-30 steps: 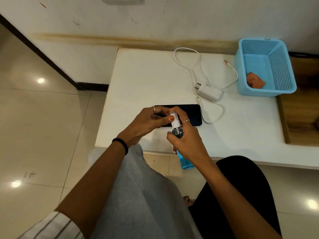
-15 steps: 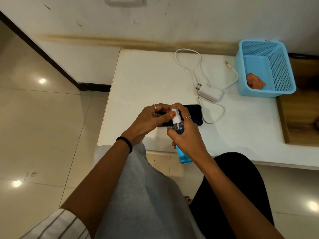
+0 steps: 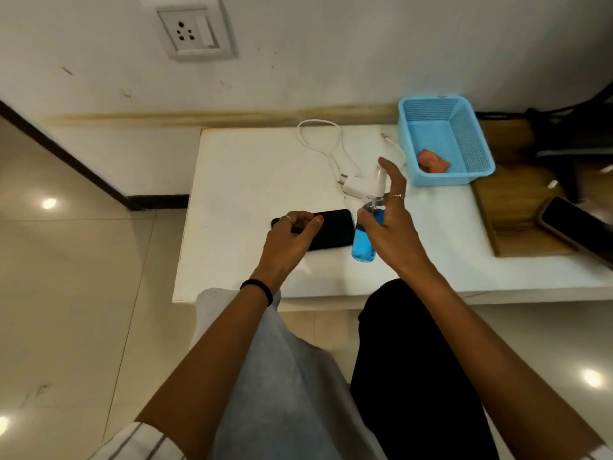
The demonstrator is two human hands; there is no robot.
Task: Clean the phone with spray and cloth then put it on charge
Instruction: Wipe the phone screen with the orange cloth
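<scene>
A black phone lies flat on the white table. My left hand is on the phone's left end, fingers curled over its far edge and thumb on the screen. My right hand grips a clear spray bottle of blue liquid, upright just right of the phone, with the index finger raised by the white nozzle. An orange cloth lies in the blue basket. Behind the bottle sits a white charger with its cable.
A wall socket is above the table's left end. On a wooden board at the right lies a second phone. My knees are against the table's front edge. Tiled floor lies to the left.
My left hand has left the bottle's nozzle and dropped onto the phone. My right hand has carried the bottle up and to the right, over the table. The camera has tilted up, showing the socket.
</scene>
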